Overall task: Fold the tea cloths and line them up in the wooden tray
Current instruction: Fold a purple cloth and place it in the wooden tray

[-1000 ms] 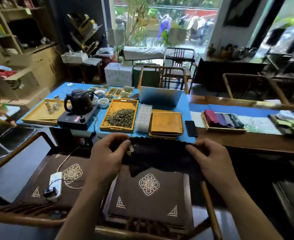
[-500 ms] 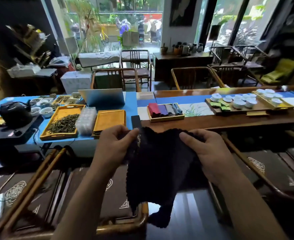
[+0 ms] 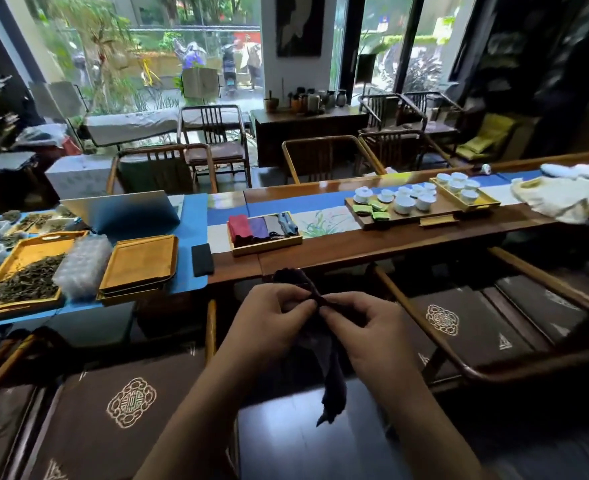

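Note:
A dark tea cloth point(image 3: 331, 375) hangs bunched between my hands, in front of the table's near edge. My left hand point(image 3: 268, 323) and my right hand point(image 3: 362, 334) pinch its top edge, fingertips almost touching. One end of the cloth sticks up behind my fingers and the rest dangles down to a point. On the table beyond stands the wooden tray point(image 3: 268, 244) with several folded cloths lined up in it: red point(image 3: 239, 228), purple point(image 3: 259, 227), grey and blue.
A phone point(image 3: 202, 259) lies left of the tray. Stacked yellow trays point(image 3: 139, 266), a tray of loose tea point(image 3: 26, 275) and a laptop point(image 3: 119, 213) stand on the blue mat. White cups point(image 3: 403, 202) sit on a board at right. Wooden chairs with dark cushions point(image 3: 466, 323) flank me.
My view has swung right along the table. My hands have come together, gathering the spread cloth into a narrow hanging bundle.

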